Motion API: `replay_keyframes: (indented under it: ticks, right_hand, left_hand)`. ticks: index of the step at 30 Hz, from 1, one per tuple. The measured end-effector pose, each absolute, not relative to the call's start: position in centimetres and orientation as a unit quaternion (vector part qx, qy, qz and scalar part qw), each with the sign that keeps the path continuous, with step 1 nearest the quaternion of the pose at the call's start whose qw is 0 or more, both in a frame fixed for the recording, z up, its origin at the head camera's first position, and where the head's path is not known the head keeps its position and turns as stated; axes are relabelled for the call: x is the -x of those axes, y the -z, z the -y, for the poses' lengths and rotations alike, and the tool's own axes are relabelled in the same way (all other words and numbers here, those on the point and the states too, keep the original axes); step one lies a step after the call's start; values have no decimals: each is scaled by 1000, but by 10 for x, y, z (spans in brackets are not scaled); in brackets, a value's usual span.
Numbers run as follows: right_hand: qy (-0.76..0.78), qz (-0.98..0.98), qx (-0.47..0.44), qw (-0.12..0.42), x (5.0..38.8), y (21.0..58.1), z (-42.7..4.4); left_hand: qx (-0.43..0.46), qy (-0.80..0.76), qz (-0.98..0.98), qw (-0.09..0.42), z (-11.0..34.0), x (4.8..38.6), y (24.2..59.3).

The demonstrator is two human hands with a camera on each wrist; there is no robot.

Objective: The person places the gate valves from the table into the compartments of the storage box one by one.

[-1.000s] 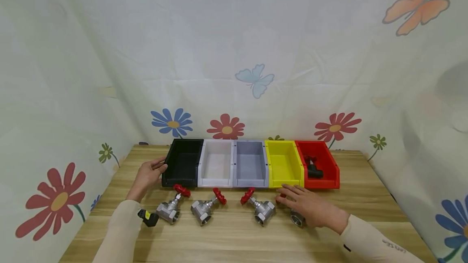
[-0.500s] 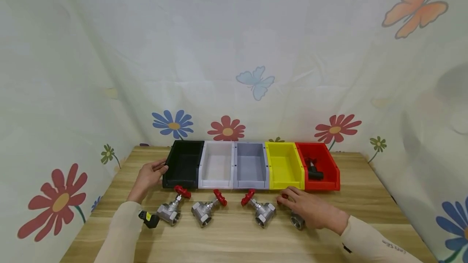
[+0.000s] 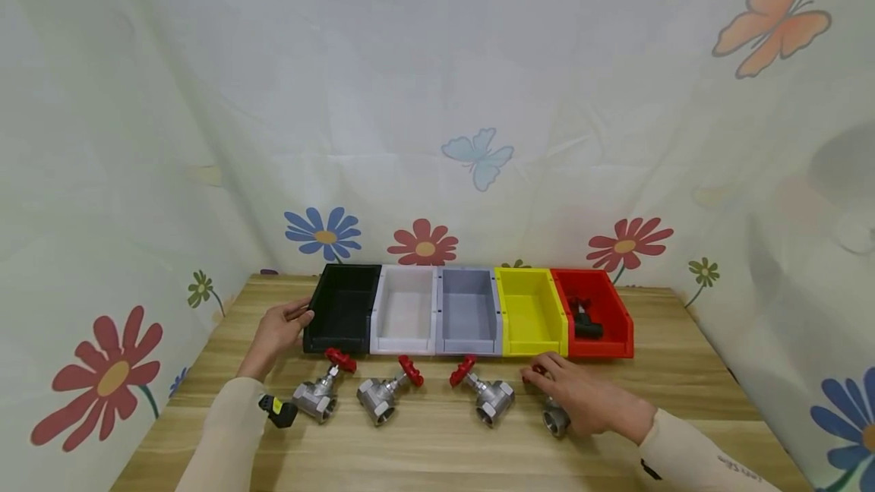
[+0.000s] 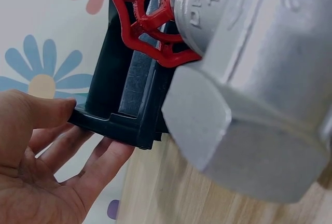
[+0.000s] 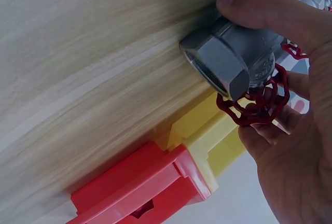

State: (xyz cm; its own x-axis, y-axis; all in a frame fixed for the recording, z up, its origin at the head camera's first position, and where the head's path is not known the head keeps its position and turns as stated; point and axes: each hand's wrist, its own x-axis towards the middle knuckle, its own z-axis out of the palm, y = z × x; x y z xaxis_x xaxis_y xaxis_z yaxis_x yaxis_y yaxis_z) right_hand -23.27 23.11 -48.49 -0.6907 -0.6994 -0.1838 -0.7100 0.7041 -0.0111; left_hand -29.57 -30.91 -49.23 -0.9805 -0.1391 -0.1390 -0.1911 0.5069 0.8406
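At the left end of the bin row, my left hand (image 3: 275, 334) holds the side of the black bin (image 3: 338, 344). In the left wrist view the thumb lies on the bin's rim and the fingers sit against its outside. My right hand (image 3: 584, 395) grips a steel valve with a red handwheel, in front of the yellow bin (image 3: 535, 348). The right wrist view shows the thumb across this valve's body (image 5: 244, 42) and fingers behind its red handwheel (image 5: 259, 102). Three similar valves lie on the table: left (image 3: 317, 398), middle (image 3: 378, 398) and right (image 3: 494, 399).
White (image 3: 405, 342), grey (image 3: 469, 343) and red (image 3: 618, 348) bins complete the row along the back of the wooden table (image 3: 424, 454). A black-bodied fitting (image 3: 588, 326) lies inside the red one. A flower-printed curtain (image 3: 383, 97) stands behind.
My right hand's fingers have drawn in from lying extended over the valve to curling round it. The left hand has stayed at the black bin. The view has shifted slightly.
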Motion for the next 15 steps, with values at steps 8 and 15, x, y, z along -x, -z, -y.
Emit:
replay_keyframes:
  ticks: [8, 15]
  right_hand:
    - [-6, -919, 386, 79, 229, 483, -237]
    - [14, -926, 370, 76, 226, 472, -239]
  left_hand:
    - [95, -490, -866, 26, 309, 295, 494]
    - [96, -498, -862, 25, 308, 295, 493]
